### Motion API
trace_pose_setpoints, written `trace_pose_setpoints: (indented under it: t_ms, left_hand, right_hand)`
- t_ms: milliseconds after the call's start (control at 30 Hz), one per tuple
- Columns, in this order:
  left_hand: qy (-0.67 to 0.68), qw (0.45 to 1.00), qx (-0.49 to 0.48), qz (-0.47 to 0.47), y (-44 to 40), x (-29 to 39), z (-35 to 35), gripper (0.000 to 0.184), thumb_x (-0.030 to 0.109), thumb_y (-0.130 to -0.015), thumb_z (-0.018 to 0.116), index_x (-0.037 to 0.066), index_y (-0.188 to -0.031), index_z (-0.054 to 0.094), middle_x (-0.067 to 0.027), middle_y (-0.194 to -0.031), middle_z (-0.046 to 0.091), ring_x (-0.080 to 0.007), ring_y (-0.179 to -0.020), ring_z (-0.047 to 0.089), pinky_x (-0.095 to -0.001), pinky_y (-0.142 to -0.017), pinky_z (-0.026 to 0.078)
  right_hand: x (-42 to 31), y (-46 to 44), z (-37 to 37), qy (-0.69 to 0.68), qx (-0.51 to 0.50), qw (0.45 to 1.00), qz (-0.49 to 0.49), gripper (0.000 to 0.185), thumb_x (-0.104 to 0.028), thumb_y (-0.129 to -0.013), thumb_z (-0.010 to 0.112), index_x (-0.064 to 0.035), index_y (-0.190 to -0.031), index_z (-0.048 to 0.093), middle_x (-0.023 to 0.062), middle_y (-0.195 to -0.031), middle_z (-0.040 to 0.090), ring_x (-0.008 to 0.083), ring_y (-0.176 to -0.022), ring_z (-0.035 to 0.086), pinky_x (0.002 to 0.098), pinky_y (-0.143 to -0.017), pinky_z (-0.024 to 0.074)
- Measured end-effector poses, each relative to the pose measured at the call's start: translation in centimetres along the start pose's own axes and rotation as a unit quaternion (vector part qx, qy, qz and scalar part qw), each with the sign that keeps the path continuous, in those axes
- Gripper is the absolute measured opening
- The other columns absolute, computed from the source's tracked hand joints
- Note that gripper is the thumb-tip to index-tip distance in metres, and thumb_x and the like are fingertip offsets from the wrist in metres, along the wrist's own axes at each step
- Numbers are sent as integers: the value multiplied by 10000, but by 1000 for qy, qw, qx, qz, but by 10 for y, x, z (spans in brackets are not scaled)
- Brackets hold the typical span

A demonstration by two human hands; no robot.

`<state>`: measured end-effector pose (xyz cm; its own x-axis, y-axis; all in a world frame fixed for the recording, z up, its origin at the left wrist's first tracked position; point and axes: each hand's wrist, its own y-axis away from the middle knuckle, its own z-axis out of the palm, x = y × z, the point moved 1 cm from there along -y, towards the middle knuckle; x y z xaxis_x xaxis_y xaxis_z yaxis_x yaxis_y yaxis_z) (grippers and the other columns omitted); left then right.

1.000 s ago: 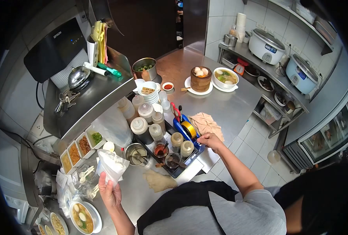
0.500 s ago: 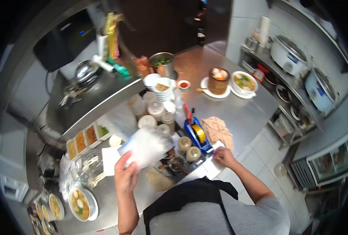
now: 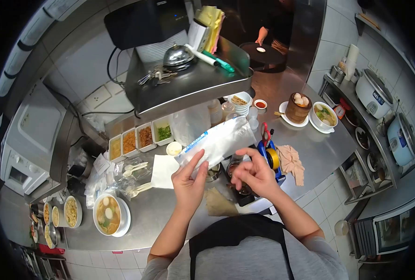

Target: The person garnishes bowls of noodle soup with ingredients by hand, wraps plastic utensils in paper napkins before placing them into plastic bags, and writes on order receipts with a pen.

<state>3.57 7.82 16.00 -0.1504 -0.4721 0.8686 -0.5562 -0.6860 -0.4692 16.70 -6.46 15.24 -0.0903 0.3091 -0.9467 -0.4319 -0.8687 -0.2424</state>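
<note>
My left hand (image 3: 190, 184) grips a shiny, see-through plastic packet (image 3: 221, 140) with blue print along its edge, thumb on the near side. The packet slants up to the right over the counter. My right hand (image 3: 258, 176) is just below the packet's right end, index finger stretched out and thumb apart, with nothing visible in it. A blue tape dispenser (image 3: 267, 151) with yellow tape stands right behind that hand. Red-handled scissors (image 3: 265, 133) rise beside the dispenser. Jars beneath my right hand are partly hidden. A white paper sheet (image 3: 163, 171) lies left of my left hand.
A bowl of soup (image 3: 108, 214) stands at the left front, near wrapped plastic spoons (image 3: 133, 170). Topping trays (image 3: 145, 136) line the back. A bamboo steamer (image 3: 298, 109), a second soup bowl (image 3: 324, 114) and a cloth (image 3: 290, 163) are on the right. Another person's hand (image 3: 262, 35) shows behind.
My right hand has left the spot by the tape dispenser and come in toward the packet. The packet has turned and sits farther right in view. The camera view has shifted left.
</note>
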Motion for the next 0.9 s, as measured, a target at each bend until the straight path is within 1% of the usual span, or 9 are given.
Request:
trace_pose_setpoints:
  t_ms: [33, 167, 333, 467, 567, 667, 767, 833, 900]
  left_hand:
    - [-14, 1000, 11, 21, 1, 1, -4, 308, -11, -812, 656, 37, -1116, 651, -113, -950, 680, -115, -835, 619, -237, -729, 473]
    - [-90, 991, 42, 86, 6, 8, -24, 324, -2, -805, 674, 28, -1127, 644, -76, -928, 674, -91, -793, 586, -216, -709, 452]
    - [-98, 984, 79, 129, 12, 10, -43, 319, 3, -807, 671, 27, -1124, 646, -122, -959, 687, -154, -840, 635, -264, -744, 473]
    - [-101, 984, 90, 119, 23, 8, -53, 312, 4, -816, 662, 21, -1127, 642, -104, -941, 684, -110, -832, 614, -230, -720, 462]
    - [-59, 992, 104, 47, 30, 5, -57, 326, 11, -828, 653, 15, -1153, 624, -83, -941, 678, -78, -836, 596, -202, -703, 450]
    - [39, 994, 99, -18, 41, -1, -56, 411, 9, -844, 632, 12, -1245, 542, -96, -1058, 629, -81, -916, 568, -185, -736, 437]
    - [122, 989, 85, -14, 48, -15, -52, 569, 15, -850, 621, 16, -1368, 388, -154, -1290, 477, -148, -1113, 487, -232, -874, 404]
    - [125, 986, 106, 36, 42, -17, -54, 689, 49, -833, 649, 23, -1418, 286, -192, -1415, 329, -210, -1264, 377, -307, -998, 349]
    - [-48, 987, 113, 106, 33, -8, -69, 766, 118, -793, 700, 36, -1419, 266, -199, -1448, 256, -256, -1332, 263, -390, -1061, 250]
  right_hand:
    - [3, -8, 12, -2, 11, 1000, -20, 305, -25, -925, 502, -67, -1165, 319, 100, -768, 604, 117, -536, 549, 219, -518, 446]
    - [17, -31, 43, -9, 55, 996, -63, 249, -62, -920, 540, -92, -1029, 318, 83, -730, 592, 77, -514, 520, 181, -447, 389]
    - [26, -45, 71, 21, 84, 996, -30, 312, -110, -891, 609, -73, -964, 308, 65, -685, 582, 71, -518, 532, 191, -441, 405]
    - [37, -54, 82, 81, 99, 992, -6, 345, -144, -885, 628, -67, -1018, 319, 83, -735, 614, 85, -582, 581, 196, -476, 437]
    - [28, -53, 100, -25, 129, 991, -11, 357, -148, -872, 647, -27, -1093, 394, 80, -867, 639, 89, -681, 608, 225, -573, 486]
    - [34, -42, 107, -310, 80, 938, 132, 317, -151, -847, 682, 3, -1076, 525, 55, -993, 627, 92, -779, 615, 249, -671, 495]
    - [44, -43, 96, -300, 86, 945, 98, 157, -135, -847, 674, 10, -887, 630, 30, -1025, 618, 98, -796, 614, 247, -702, 485]
    - [37, -45, 77, -51, 82, 995, 21, 138, -131, -842, 667, 3, -833, 637, 39, -987, 631, 100, -784, 615, 239, -681, 484]
    - [20, -47, 68, 229, 69, 970, -44, 95, -85, -783, 644, -7, -737, 616, 57, -879, 637, 160, -722, 634, 284, -623, 495]
